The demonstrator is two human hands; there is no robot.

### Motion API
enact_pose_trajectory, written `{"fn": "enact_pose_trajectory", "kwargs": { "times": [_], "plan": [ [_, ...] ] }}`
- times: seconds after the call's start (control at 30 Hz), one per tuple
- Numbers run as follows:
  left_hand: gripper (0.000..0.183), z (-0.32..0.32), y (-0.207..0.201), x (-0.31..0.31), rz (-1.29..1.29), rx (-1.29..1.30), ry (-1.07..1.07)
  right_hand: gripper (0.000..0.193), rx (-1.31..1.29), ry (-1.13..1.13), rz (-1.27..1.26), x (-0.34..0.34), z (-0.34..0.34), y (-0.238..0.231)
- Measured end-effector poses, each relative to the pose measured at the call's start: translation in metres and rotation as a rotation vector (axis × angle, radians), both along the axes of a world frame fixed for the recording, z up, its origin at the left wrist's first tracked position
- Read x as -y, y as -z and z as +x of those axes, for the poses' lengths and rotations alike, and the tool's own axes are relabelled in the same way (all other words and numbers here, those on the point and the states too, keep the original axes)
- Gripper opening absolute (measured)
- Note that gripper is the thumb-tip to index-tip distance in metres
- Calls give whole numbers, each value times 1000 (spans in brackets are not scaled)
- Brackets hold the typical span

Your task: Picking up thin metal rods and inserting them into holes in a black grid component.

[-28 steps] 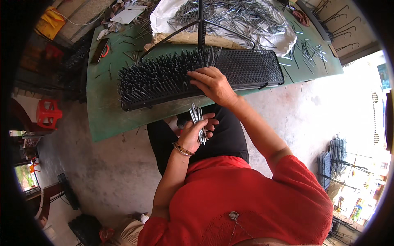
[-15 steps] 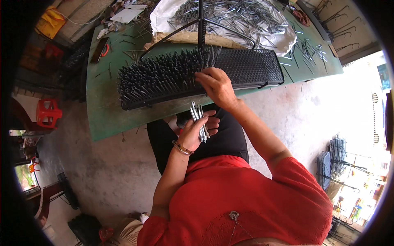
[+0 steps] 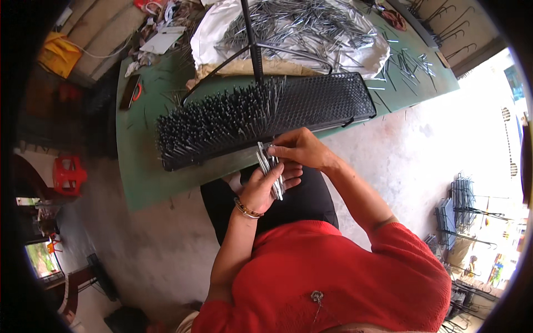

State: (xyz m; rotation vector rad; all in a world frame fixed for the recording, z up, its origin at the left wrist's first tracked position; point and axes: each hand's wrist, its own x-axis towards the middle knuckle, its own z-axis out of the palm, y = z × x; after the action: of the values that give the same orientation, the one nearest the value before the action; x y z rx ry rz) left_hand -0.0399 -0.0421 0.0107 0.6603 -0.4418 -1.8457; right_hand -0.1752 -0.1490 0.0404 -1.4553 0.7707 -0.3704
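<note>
My left hand (image 3: 260, 190), palm up in front of the table, is closed around a small bundle of thin silvery metal rods (image 3: 264, 162). My right hand (image 3: 306, 149) meets the upper end of that bundle, its thumb and fingertips pinched at the rods. Whether it grips one rod or more is hidden. Just beyond both hands lies a long black perforated rack (image 3: 327, 100). Many dark-tipped rods (image 3: 214, 119) stand packed upright in its left part, while bare holes show in the right part. A black upright bar with braces (image 3: 257, 61) rises behind it.
The rack rests on a green table (image 3: 133, 180). Behind it, a white sack (image 3: 208, 41) lies spread under a heap of loose rods (image 3: 311, 25). More rods (image 3: 408, 69) are scattered at the right. Orange-handled scissors (image 3: 138, 90) lie at the left; a red stool (image 3: 69, 175) stands on the floor.
My right hand has come back from the rods in the rack to the bundle in my left hand. The view has shifted slightly, and the left hand still holds its rods.
</note>
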Motion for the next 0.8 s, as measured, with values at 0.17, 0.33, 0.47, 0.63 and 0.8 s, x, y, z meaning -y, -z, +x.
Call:
{"fn": "enact_pose_trajectory", "kwargs": {
  "times": [0.17, 0.33, 0.47, 0.63, 0.8],
  "plan": [
    [33, -11, 1, 20, 27, 97, 48, 22, 51, 179, 75, 18, -16, 5],
    [35, -24, -15, 49, 53, 175, 44, 23, 102, 326, 48, 43, -33, -4],
    [35, -28, -17, 68, 61, 210, 25, 24, 113, 411, -18, 66, -42, -9],
    [34, -34, -17, 83, 107, 271, -59, 25, 176, 484, -100, 94, -48, -14],
    [30, -39, -3, 77, 199, 245, -101, 22, 348, 603, -317, 122, -40, -18]
  ]
}}
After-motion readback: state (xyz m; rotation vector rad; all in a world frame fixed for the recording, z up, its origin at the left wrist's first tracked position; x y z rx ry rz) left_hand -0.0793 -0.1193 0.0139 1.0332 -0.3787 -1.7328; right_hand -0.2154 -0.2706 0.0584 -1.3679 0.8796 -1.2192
